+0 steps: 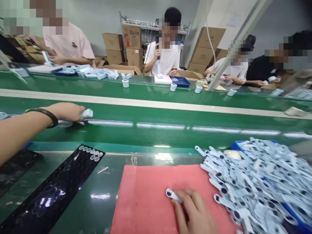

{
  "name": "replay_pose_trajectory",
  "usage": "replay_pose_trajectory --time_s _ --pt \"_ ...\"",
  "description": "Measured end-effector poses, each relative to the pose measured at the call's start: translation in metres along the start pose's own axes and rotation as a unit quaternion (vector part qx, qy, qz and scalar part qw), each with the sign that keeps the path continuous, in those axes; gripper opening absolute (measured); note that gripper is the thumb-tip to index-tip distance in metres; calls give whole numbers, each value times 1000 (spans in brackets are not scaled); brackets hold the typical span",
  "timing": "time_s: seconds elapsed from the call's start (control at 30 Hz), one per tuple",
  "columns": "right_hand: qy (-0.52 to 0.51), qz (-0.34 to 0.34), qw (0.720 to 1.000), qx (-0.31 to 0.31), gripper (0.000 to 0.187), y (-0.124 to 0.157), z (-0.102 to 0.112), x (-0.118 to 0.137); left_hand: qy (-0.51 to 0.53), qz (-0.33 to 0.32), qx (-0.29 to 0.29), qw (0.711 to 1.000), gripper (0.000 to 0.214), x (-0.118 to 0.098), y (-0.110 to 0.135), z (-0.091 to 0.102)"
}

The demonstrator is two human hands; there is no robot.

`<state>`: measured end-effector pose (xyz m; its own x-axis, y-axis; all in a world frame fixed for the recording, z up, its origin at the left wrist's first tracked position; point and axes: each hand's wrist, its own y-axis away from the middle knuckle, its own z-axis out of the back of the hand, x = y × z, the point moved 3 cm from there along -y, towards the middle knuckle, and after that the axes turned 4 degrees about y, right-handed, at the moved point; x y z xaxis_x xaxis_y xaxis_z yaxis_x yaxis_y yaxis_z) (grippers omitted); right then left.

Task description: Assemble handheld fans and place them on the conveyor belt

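Plastic strip (173,195), pale blue with a dark round spot, sits over the red mat (143,195) — pinched by thumb and fingers of the right hand (196,211). Over the green belt (158,113), the left hand (68,112) grips a pale-blue block (88,113). Similar strips (258,182) heap over a blue tray (236,145) at right; a black sheet (65,182) bearing round stickers (89,150) lies left.

The right hand (197,213), cut off below, partly hides a pale blue piece (173,195).
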<state>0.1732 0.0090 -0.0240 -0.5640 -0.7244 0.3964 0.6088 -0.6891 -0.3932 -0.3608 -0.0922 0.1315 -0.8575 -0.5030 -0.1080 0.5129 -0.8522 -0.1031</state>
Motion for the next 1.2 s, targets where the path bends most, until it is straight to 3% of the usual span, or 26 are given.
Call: replay_pose_trajectory --time_s 0.07,0.13,0.23,0.27,0.3,0.37,0.43,0.53,0.63,0.77,0.93,1.07,1.2 --pt "-53 -6 998 15 28 -4 9 2 -21 -61 49 997 38 -49 2 -13" --pt "-137 -24 990 17 24 -7 17 2 -28 -151 65 986 26 -118 18 -30" --pt "-262 -104 959 -19 24 -6 27 -5 -36 -330 94 939 30 -232 71 -55" --pt "-290 -132 947 -32 25 -4 31 -8 -47 -402 74 912 28 -265 92 -61" --pt "-309 -155 937 -45 25 -3 35 -11 -47 -450 55 890 27 -291 111 -65" --pt "-328 -174 927 -55 26 -1 45 -13 -43 -492 35 869 30 -321 138 -71" --pt "-326 -168 929 -51 25 -3 56 -10 -26 -487 47 872 34 -326 146 -75" --pt "-297 -136 945 -20 20 -12 67 1 38 -432 105 895 31 -308 139 -80" --pt "-236 -76 968 33 18 -24 66 20 124 -380 139 906 23 -291 133 -85" --pt "-116 15 992 56 18 -34 51 42 182 -387 105 898 21 -292 139 -88" --pt "-39 41 997 48 19 -33 43 51 258 -423 60 867 21 -298 142 -86" --pt "-114 11 992 56 18 -31 44 43 301 -417 58 856 16 -300 142 -88" --pt "-270 -43 960 66 16 -31 36 32 307 -407 60 858 16 -301 145 -89"
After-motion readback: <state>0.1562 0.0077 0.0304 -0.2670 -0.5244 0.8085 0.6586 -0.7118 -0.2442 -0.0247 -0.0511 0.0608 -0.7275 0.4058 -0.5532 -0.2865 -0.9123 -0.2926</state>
